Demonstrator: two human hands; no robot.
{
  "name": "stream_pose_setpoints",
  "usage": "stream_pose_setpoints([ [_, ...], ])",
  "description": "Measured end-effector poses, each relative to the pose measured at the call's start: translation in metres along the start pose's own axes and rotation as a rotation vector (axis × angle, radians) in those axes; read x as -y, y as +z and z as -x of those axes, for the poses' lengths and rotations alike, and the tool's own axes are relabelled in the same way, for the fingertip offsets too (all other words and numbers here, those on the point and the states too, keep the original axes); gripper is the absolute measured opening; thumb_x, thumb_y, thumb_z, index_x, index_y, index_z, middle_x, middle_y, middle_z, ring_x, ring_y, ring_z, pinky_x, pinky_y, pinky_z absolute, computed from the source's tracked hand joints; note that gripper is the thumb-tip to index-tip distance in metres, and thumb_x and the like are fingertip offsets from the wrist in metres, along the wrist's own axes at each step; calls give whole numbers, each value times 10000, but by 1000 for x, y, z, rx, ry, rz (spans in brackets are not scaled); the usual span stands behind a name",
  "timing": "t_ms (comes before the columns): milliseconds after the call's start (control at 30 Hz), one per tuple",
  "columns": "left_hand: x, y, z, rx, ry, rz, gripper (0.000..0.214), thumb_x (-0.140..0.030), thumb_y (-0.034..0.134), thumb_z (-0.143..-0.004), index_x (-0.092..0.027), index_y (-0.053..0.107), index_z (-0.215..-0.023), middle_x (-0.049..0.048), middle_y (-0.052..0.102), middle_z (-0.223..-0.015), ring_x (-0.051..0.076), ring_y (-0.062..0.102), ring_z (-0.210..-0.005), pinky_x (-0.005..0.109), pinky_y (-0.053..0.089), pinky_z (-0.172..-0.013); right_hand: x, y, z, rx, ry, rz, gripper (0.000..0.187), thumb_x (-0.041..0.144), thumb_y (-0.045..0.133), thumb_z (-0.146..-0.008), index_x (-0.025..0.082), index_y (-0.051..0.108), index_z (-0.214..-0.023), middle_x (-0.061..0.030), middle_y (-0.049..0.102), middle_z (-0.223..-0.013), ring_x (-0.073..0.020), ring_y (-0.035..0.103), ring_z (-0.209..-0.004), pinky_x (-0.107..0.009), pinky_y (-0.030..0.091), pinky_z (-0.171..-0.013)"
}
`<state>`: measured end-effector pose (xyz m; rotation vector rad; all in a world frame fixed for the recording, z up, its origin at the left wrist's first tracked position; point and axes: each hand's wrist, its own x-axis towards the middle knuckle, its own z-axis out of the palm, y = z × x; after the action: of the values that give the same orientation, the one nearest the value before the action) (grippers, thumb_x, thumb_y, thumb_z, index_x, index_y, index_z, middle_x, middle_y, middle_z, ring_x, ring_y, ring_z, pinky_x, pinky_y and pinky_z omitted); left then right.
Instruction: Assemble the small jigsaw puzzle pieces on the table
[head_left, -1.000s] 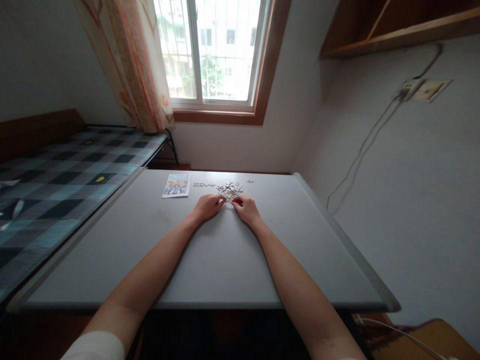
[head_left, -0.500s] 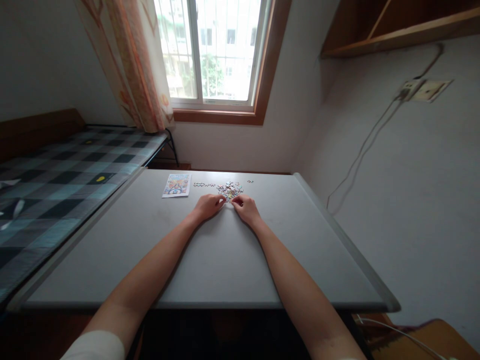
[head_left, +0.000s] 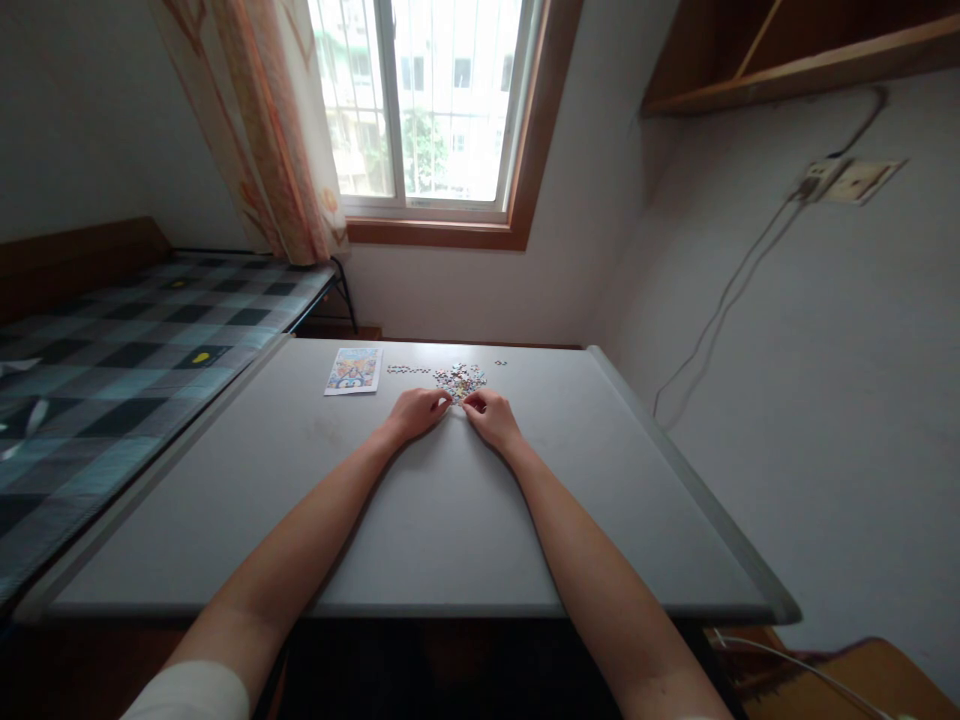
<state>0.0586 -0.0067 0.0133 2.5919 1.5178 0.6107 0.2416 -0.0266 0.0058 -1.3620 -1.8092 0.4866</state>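
A small heap of colourful jigsaw puzzle pieces (head_left: 461, 378) lies toward the far side of the grey table (head_left: 442, 510). At its near left edge is my left hand (head_left: 420, 410), thumb and fingertips pinched together. My right hand (head_left: 491, 415) touches the near right edge of the heap, its fingers pinched too. Whatever sits between the fingertips of either hand is too small to make out. Left of the heap, several pieces (head_left: 409, 370) lie in short rows. A few more pieces (head_left: 501, 363) rest at the right. A printed picture sheet (head_left: 354, 371) lies farther left.
A bed (head_left: 150, 370) with a checked cover stands left of the table. Beyond the table are a window (head_left: 442, 110) and a curtain (head_left: 262, 130). On the right wall, a cable (head_left: 724, 300) hangs from a socket (head_left: 855, 180). A wooden shelf (head_left: 810, 70) is above.
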Motion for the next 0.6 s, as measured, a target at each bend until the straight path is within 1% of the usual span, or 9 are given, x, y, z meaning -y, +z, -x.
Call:
stream_pose_setpoints([
  [600, 1, 2, 0, -3, 12, -4, 304, -379, 441, -886, -252, 700, -985, 25, 668, -683, 158, 604, -656, 232, 395, -631, -1, 1, -1, -28, -10, -9, 86, 213, 578, -770, 172, 653, -758, -27, 655, -769, -119, 568, -660, -244, 462, -670],
])
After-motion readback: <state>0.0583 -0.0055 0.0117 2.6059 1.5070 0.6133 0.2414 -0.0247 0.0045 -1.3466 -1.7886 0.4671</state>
